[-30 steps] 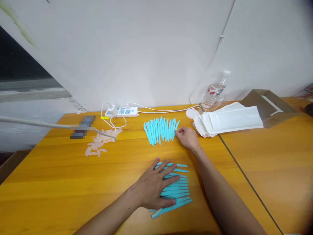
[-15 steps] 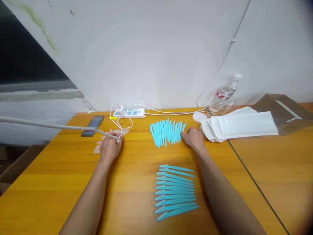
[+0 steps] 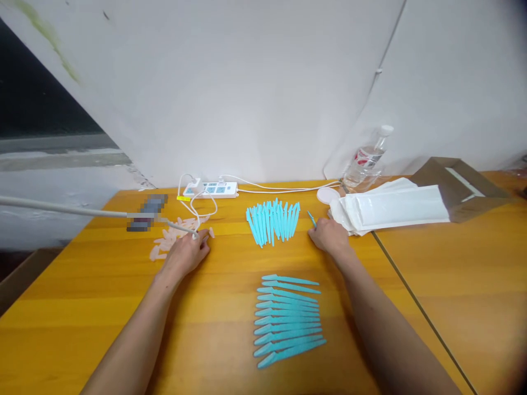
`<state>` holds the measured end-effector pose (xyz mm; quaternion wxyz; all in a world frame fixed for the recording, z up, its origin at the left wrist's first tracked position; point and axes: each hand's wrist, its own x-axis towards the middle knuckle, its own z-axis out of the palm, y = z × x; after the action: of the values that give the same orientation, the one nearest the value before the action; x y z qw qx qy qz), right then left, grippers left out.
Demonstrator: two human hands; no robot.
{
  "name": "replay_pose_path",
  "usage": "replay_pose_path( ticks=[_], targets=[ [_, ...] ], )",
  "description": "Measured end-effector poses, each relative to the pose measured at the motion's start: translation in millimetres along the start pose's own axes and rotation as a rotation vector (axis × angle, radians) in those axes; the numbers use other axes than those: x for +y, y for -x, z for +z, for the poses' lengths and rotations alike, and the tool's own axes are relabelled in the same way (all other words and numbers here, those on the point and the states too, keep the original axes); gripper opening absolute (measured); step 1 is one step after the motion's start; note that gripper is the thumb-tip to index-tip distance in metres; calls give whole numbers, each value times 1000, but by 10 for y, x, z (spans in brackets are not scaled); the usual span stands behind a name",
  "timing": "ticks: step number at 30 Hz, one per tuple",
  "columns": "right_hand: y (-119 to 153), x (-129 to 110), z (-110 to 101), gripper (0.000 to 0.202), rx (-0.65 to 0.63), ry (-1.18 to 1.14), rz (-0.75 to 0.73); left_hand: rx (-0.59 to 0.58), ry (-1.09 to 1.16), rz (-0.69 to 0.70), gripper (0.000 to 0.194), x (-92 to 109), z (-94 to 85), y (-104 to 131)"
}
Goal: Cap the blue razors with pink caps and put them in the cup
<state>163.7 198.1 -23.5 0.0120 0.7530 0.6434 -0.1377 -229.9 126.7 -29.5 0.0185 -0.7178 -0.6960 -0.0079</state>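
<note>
Sticks (image 3: 269,224) in two rows, one more pinched apart.
A blue stick (image 3: 312,218) is clamped in the right hand (image 3: 329,236), right of the far row; whether the pink piece (image 3: 211,232) by the left hand's (image 3: 186,253) fingertips is gripped cannot be told. The cable (image 3: 181,227) seen across that hand could be snagged by a lift, scattering pieces. The seamed wooden table (image 3: 222,296) is backed by a stained pale wall (image 3: 263,93).
</note>
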Motion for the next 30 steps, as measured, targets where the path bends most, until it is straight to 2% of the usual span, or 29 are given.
replay_pose_path(
  ticks=[2,4,6,8,10,14,16,20,26,30],
  targets=[
    [100,46,-13,29,35,-20,-52,30,173,6,30,60,-13,41],
    [203,60,1,25,8,-176,-217,28,483,-26,26,192,-37,56],
    [293,26,51,24,-126,-478,-440,-52,875,-84,31,389,-59,48],
    [355,-47,135,26,-301,-757,-582,-126,1236,-138,37,612,-56,29],
    [383,-125,235,28,-383,-870,-616,-135,1515,-178,39,809,-12,18],
    [375,-189,395,29,-330,-902,-634,-180,1819,-262,35,1018,158,51],
    [365,-179,423,31,-319,-884,-627,-194,1817,-268,34,1038,230,68],
    [367,-167,398,30,-292,-824,-620,-85,1600,-205,35,1015,283,66],
    [376,-189,347,30,-273,-763,-637,-45,1331,-1,29,1024,263,83],
    [399,-192,322,29,-267,-739,-696,-30,1235,61,26,1107,230,113]
  ],
)
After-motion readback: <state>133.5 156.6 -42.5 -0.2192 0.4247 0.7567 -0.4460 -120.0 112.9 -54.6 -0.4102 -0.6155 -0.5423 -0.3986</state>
